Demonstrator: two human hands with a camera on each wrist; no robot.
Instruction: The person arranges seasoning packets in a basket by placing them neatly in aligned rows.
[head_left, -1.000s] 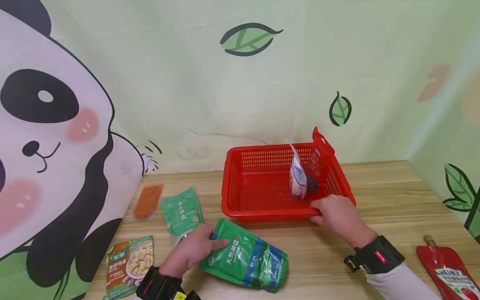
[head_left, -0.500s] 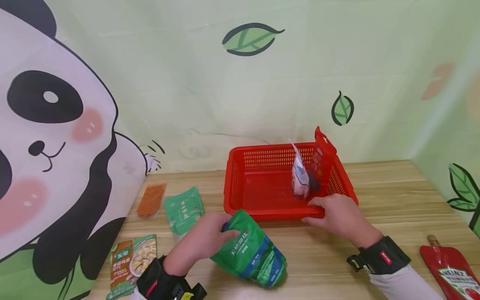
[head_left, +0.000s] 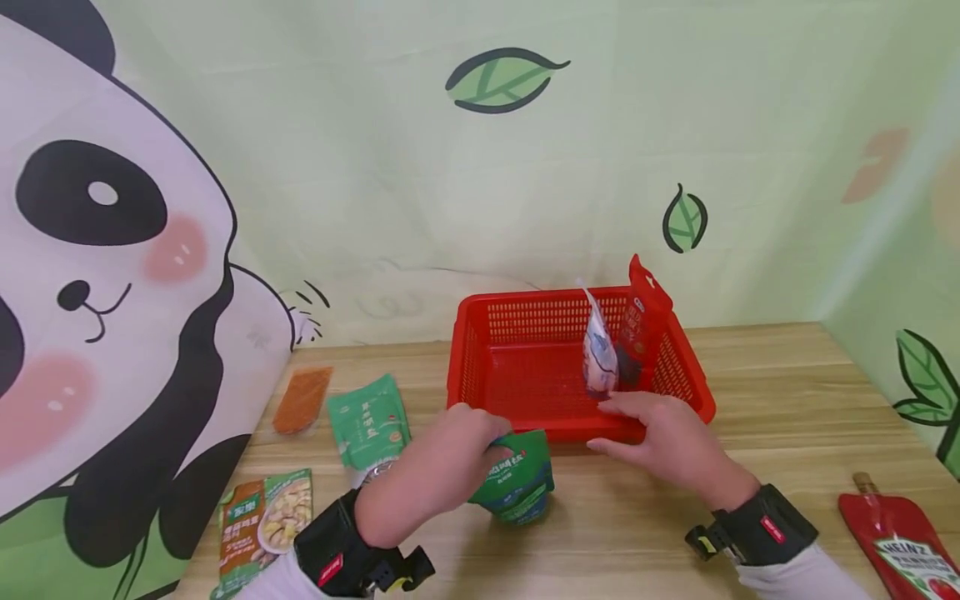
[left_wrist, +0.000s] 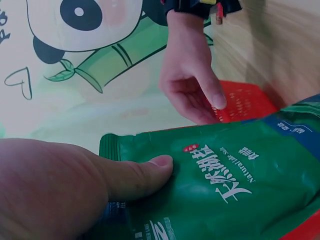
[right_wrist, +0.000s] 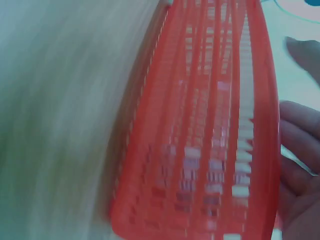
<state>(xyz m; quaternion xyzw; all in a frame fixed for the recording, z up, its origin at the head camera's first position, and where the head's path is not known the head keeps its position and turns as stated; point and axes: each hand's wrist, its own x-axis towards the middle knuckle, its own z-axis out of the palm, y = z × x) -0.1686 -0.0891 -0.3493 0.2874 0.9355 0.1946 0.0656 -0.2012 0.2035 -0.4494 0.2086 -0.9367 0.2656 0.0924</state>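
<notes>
- Left hand has brought the green lake-salt pouch closer to the red plastic basket — now just in front.
- It's pinching the pouch's top; right hand sits loosely spread at the front rim, no clear grip.
- Long axis steep, bottom end down — a low lift could snag that rim.

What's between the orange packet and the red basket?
In the head view, a light green pouch lies between the orange packet and the red basket.
</notes>
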